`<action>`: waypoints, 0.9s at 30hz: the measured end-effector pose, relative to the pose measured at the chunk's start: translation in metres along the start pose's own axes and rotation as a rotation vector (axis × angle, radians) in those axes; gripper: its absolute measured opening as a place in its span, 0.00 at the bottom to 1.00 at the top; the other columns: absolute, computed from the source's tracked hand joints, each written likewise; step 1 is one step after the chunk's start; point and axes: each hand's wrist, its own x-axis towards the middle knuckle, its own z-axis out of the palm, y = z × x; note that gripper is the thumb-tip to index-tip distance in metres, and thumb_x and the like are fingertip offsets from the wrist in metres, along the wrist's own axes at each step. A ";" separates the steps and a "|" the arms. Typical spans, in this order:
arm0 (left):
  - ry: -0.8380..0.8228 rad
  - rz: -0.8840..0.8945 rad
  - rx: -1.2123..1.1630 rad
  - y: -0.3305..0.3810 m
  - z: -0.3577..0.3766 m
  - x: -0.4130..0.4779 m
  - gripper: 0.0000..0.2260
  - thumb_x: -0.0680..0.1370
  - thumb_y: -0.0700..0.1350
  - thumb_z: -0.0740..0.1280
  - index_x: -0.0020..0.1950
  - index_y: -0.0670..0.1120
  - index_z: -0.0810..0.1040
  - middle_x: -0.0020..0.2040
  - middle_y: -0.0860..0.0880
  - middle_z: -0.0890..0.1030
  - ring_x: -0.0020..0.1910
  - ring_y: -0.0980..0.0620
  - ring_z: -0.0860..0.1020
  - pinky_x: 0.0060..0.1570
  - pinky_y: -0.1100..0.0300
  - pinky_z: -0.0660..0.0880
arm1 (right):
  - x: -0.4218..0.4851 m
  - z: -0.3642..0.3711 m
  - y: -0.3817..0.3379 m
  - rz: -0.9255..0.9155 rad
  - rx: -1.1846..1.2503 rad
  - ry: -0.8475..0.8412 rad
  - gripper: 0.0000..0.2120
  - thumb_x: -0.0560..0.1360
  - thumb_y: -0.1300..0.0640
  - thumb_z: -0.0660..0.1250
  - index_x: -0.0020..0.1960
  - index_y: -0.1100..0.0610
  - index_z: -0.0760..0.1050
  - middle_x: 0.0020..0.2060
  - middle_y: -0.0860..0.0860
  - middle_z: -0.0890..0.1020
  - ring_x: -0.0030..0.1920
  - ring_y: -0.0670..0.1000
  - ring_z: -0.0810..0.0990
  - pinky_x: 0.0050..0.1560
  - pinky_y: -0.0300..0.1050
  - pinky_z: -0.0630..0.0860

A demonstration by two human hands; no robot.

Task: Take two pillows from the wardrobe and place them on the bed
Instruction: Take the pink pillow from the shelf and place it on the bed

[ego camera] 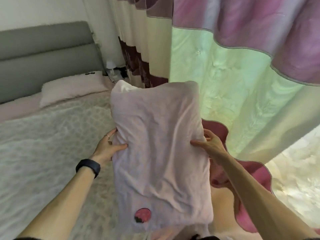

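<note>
Left hand (107,147) and right hand (208,142) are gripping a pink pillow (159,153) beside the bed (43,153), where another pillow (72,87) is lying.

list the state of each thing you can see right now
held pillow: up in the air, gripped on both sides
left hand: grips the pillow's left edge
right hand: grips the pillow's right edge
second pillow: lying flat on the bed by the headboard
curtain: hanging, lit from behind

Pale pink pillow (161,153) with strawberry patch, held lengthwise at frame centre. Second pink pillow (72,88) flat on bed (43,153), upper left.
</note>
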 end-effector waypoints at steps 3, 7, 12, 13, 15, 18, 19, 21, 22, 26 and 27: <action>0.030 -0.042 -0.027 0.009 0.004 0.011 0.39 0.70 0.36 0.78 0.75 0.57 0.67 0.60 0.44 0.82 0.57 0.44 0.81 0.53 0.44 0.80 | 0.042 -0.002 -0.017 -0.032 -0.010 -0.075 0.29 0.61 0.54 0.85 0.59 0.43 0.79 0.53 0.50 0.85 0.48 0.52 0.86 0.47 0.49 0.82; 0.153 -0.099 -0.147 0.012 0.016 0.026 0.38 0.71 0.36 0.78 0.75 0.59 0.67 0.57 0.48 0.83 0.53 0.48 0.83 0.43 0.52 0.81 | 0.122 0.002 -0.047 -0.069 -0.070 -0.254 0.29 0.63 0.52 0.84 0.61 0.42 0.78 0.51 0.48 0.85 0.47 0.49 0.85 0.41 0.44 0.80; 0.397 -0.128 -0.183 0.009 0.053 0.041 0.37 0.71 0.37 0.78 0.74 0.60 0.68 0.58 0.46 0.82 0.56 0.45 0.82 0.54 0.41 0.80 | 0.206 -0.001 -0.080 -0.106 -0.136 -0.458 0.30 0.62 0.52 0.84 0.61 0.42 0.79 0.48 0.48 0.87 0.42 0.46 0.87 0.41 0.45 0.80; 0.429 -0.144 -0.190 0.010 0.063 0.042 0.37 0.70 0.38 0.79 0.73 0.61 0.68 0.58 0.48 0.82 0.57 0.45 0.81 0.53 0.42 0.80 | 0.221 -0.003 -0.085 -0.119 -0.152 -0.495 0.31 0.62 0.52 0.84 0.62 0.42 0.79 0.48 0.48 0.87 0.42 0.47 0.87 0.40 0.46 0.80; 0.476 -0.185 -0.253 0.009 0.082 0.041 0.36 0.69 0.41 0.80 0.70 0.65 0.69 0.58 0.51 0.82 0.57 0.46 0.82 0.45 0.48 0.82 | 0.243 -0.009 -0.095 -0.125 -0.185 -0.559 0.30 0.63 0.54 0.84 0.63 0.44 0.78 0.46 0.48 0.88 0.41 0.48 0.87 0.35 0.43 0.80; 0.490 -0.219 -0.317 0.007 0.106 0.039 0.34 0.68 0.42 0.81 0.65 0.69 0.72 0.60 0.52 0.81 0.57 0.47 0.82 0.46 0.49 0.82 | 0.271 -0.019 -0.108 -0.126 -0.216 -0.615 0.28 0.64 0.56 0.83 0.60 0.42 0.78 0.43 0.46 0.88 0.39 0.46 0.87 0.27 0.36 0.76; 0.493 -0.218 -0.328 0.006 0.111 0.039 0.35 0.68 0.41 0.80 0.66 0.68 0.71 0.60 0.51 0.81 0.57 0.47 0.82 0.47 0.48 0.82 | 0.278 -0.022 -0.111 -0.123 -0.218 -0.639 0.27 0.64 0.57 0.83 0.59 0.42 0.79 0.42 0.45 0.88 0.39 0.46 0.87 0.27 0.35 0.76; 0.491 -0.211 -0.335 0.004 0.119 0.042 0.40 0.68 0.37 0.80 0.72 0.63 0.69 0.61 0.49 0.81 0.57 0.48 0.82 0.48 0.47 0.82 | 0.292 -0.024 -0.116 -0.119 -0.222 -0.673 0.25 0.65 0.58 0.82 0.56 0.39 0.79 0.42 0.45 0.87 0.38 0.45 0.87 0.27 0.34 0.76; 0.491 -0.206 -0.332 0.003 0.122 0.045 0.41 0.68 0.36 0.79 0.74 0.62 0.67 0.62 0.48 0.81 0.58 0.48 0.82 0.48 0.47 0.82 | 0.299 -0.023 -0.117 -0.118 -0.230 -0.687 0.25 0.65 0.58 0.82 0.55 0.39 0.79 0.42 0.45 0.87 0.38 0.46 0.87 0.28 0.34 0.77; 0.522 -0.161 -0.330 -0.002 0.125 0.059 0.43 0.67 0.37 0.80 0.75 0.62 0.67 0.63 0.51 0.80 0.58 0.50 0.81 0.47 0.51 0.83 | 0.323 -0.006 -0.121 -0.107 -0.247 -0.721 0.25 0.66 0.59 0.82 0.58 0.42 0.79 0.46 0.49 0.88 0.44 0.51 0.88 0.41 0.46 0.82; 0.535 -0.157 -0.335 -0.002 0.124 0.064 0.42 0.68 0.36 0.80 0.75 0.62 0.67 0.62 0.51 0.80 0.58 0.51 0.81 0.45 0.52 0.83 | 0.329 0.000 -0.122 -0.105 -0.253 -0.727 0.25 0.66 0.59 0.82 0.58 0.43 0.79 0.47 0.50 0.88 0.45 0.51 0.88 0.43 0.47 0.82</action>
